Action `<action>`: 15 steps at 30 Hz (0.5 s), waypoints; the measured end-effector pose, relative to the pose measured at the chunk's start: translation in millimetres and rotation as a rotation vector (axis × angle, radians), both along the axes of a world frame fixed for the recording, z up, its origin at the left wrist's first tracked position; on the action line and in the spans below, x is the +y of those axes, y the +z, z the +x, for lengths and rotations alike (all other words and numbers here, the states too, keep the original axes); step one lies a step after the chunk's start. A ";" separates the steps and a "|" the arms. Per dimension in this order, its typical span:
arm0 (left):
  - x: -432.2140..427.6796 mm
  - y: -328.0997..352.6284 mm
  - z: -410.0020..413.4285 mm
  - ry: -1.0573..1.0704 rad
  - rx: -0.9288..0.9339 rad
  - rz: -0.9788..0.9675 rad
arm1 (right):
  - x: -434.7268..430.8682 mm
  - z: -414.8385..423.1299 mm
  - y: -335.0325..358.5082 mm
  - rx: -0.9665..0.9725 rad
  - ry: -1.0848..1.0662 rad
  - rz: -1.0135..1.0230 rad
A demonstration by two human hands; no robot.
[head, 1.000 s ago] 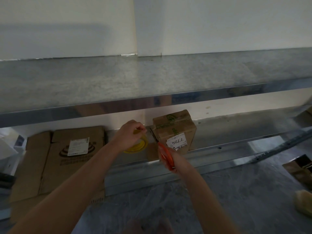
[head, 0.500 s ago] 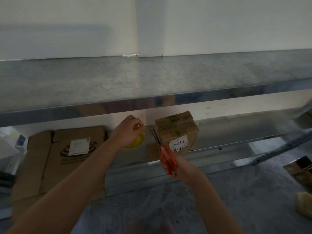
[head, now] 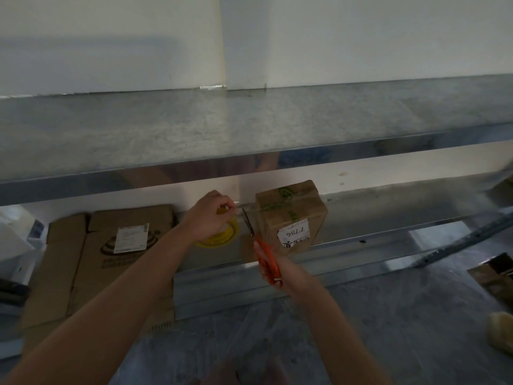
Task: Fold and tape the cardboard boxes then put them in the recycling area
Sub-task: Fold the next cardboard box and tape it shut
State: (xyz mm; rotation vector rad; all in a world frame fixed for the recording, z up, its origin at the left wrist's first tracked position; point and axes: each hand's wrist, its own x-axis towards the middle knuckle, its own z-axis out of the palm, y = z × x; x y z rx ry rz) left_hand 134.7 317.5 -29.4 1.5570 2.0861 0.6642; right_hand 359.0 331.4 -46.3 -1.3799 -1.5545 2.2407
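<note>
The cardboard box (head: 288, 215) stands closed on the lower metal shelf (head: 388, 207). Clear tape runs to it from the yellow tape roll (head: 222, 238), which the left hand (head: 208, 218) grips. The right hand (head: 291, 269) grips orange scissors (head: 268, 262), their blades at the strip. By my judgement, cutting the tape and carrying the box to recycling remain.

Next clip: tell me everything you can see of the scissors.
The scissors have orange, plastic-looking handles and thin dark blades. The right hand grips the handles and hides part of them. They tilt up and away, tips leaning left, and reach the clear tape strip stretched between the yellow roll in the left hand and the box. The blades look nearly closed; whether the tape is cut cannot be told.
</note>
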 end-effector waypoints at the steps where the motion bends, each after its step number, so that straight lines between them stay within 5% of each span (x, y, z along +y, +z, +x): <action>1: -0.3 0.8 -0.2 0.001 0.001 0.000 | 0.4 1.4 1.3 -0.041 0.005 0.068; 9: -3.1 1.0 0.0 0.029 0.015 0.023 | -5.8 87.5 -14.1 -0.416 0.068 0.778; 15: -0.3 -3.5 0.1 0.081 0.014 0.049 | 35.8 174.4 -8.8 -0.469 -0.071 1.313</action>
